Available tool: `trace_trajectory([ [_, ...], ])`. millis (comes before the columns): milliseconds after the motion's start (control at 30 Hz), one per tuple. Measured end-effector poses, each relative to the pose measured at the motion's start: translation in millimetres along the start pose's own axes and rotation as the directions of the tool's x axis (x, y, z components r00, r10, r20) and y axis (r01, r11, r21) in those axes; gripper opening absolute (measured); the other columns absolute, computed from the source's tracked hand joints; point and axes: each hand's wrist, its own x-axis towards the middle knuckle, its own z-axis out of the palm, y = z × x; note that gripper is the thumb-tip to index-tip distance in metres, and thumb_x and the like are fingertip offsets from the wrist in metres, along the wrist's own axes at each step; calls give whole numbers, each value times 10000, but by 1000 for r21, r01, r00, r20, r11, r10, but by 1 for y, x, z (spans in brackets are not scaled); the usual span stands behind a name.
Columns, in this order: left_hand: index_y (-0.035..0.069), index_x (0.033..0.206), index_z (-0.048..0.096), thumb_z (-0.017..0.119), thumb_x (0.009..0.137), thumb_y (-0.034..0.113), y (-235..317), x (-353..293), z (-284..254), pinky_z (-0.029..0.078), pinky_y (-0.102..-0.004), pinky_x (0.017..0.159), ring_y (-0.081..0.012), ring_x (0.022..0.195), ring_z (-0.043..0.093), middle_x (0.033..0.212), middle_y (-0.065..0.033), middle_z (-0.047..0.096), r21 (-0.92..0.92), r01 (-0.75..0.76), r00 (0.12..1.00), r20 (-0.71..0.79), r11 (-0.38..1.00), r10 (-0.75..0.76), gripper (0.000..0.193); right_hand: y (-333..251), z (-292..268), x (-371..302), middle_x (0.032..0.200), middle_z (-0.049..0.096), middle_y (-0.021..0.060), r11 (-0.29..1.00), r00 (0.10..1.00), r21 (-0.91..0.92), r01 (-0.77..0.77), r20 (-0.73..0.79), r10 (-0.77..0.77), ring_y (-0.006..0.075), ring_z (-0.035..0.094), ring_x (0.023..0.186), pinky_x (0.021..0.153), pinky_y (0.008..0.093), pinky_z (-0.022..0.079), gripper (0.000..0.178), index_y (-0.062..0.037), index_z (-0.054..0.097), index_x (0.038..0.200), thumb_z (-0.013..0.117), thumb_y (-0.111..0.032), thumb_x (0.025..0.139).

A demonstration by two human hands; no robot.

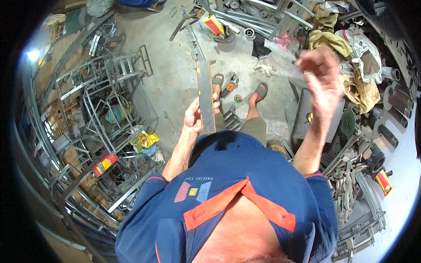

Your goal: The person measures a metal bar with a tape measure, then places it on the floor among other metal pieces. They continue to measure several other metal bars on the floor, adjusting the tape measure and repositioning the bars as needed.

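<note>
My left hand [193, 115] is wrapped round a long flat grey bar [205, 96] with yellowish-brown edges. Its thumb lies along the near side and its fingertips show at the far edge. The bar stands out lengthwise in front of my body. Off to the right, my right hand [322, 83] is raised with nothing visible in it, thumb and fingers apart and somewhat blurred. Below that hand, a dark grey flat panel [302, 115] leans among the parts. On the floor between my feet lie an orange and black tool [230, 85] and a small round coloured disc [238, 98].
Welded metal frames [101, 92] crowd the left side. Metal tubes and offcuts [245, 19] lie at the top. A work glove [265, 69], a black cloth [260, 47] and sacks [366, 55] are at the right. A red and yellow box [213, 25] stands on the concrete floor.
</note>
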Motion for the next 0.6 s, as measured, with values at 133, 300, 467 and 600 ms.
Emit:
trace_trajectory([
  [133,-35,1387,493,688,967,255,13,-10,1,544,-431,936,-310,1113,515,1331,-163,500,-153,-103,976,174,983,129,546,-151,86,47,1184,686,161,805,749,163,571,297,-592,246,682,1024,937,377,542,586,18,528,1408,767,-38,876],
  [300,-78,1340,514,674,964,328,27,-36,-2,546,-398,931,-273,1091,539,1321,-168,494,-108,-266,941,186,958,283,575,-205,160,62,1155,690,158,722,587,273,636,437,-682,243,681,1002,914,376,544,521,25,555,1363,751,-62,888],
  [467,10,1331,562,753,855,468,59,-51,-2,508,-381,809,-240,942,613,1169,-125,590,-11,-465,864,213,885,456,688,-216,217,64,1127,694,156,664,513,325,674,441,-737,240,681,981,890,376,546,460,32,582,1318,735,-85,901],
  [600,-4,1371,538,736,903,421,98,-74,-33,546,-438,860,-266,1019,612,1211,-121,595,-35,-489,865,107,871,490,662,-226,270,68,1103,697,154,649,474,324,688,476,-741,238,680,964,871,376,547,415,38,604,1283,722,-104,911],
])
